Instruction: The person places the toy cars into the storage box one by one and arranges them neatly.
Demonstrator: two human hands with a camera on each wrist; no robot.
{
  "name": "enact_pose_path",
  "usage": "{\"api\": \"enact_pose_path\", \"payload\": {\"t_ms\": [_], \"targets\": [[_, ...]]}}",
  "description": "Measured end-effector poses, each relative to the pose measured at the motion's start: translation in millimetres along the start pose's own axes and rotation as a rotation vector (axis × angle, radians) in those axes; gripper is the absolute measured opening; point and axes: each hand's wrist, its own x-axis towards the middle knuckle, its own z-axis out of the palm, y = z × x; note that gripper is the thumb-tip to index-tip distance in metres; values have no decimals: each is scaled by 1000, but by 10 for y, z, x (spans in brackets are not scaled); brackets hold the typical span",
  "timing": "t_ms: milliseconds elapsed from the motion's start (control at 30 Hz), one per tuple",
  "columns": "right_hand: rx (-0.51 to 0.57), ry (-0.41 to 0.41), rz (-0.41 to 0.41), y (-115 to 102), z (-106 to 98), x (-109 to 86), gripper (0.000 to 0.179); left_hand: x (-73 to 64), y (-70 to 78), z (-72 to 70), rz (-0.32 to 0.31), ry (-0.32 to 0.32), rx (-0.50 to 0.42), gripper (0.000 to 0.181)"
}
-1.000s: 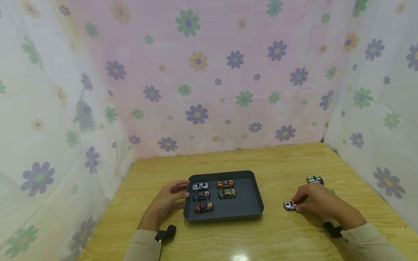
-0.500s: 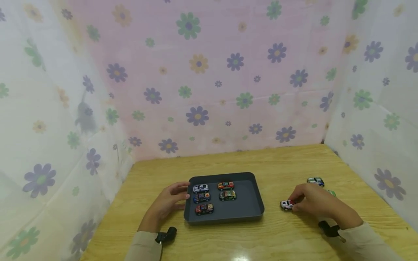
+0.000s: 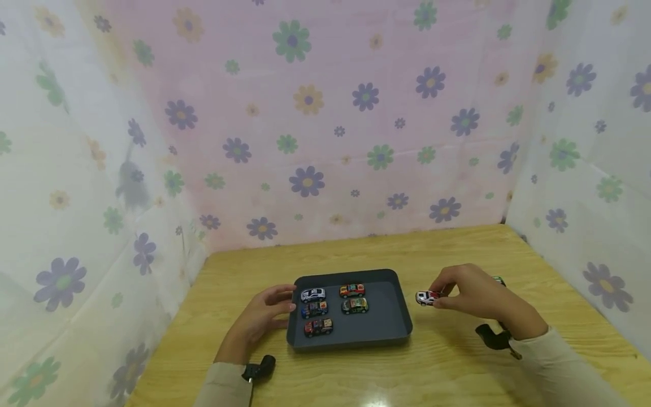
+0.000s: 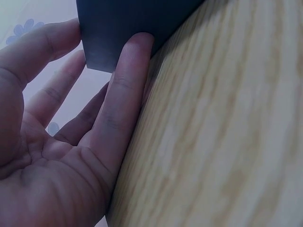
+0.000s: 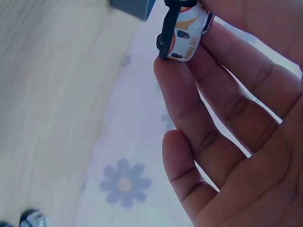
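Observation:
My right hand pinches a small white-and-red toy car between thumb and fingertips, just off the tray's right side. In the right wrist view, the toy car's white side with orange lettering shows at the fingertips, partly hidden by the hand. My left hand stays at the left side of the dark grey tray, its fingers loosely bent. Up close in the left wrist view, one fingertip lies against the tray's outer wall, while another touches its edge.
Inside the tray, a white car, a blue car and a dark red car line the left. A red-yellow car and a green one sit mid-tray. Another car shows behind my right hand on the wooden table.
My right hand has lifted the toy car off the table and carried it left toward the tray. The left hand and the tray have stayed in place.

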Motion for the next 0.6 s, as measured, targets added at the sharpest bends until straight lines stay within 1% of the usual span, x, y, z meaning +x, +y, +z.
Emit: {"api": "enact_pose_path", "payload": {"t_ms": [100,200,300,467,600], "targets": [[-4,-9,-9,-48,50,98,15,-25,-33,-1,5,0,-17,61],[-1,-19,-8,-88,91,181,14,-14,-29,9,2,-13,-19,61],[11,-31,-28,-133,132,284,12,-25,-26,13,-5,-14,-9,60],[32,-38,-50,-220,182,459,12,-44,6,19,3,16,6,60],[55,-60,-67,-261,249,557,12,-38,6,27,4,12,9,59]]}}
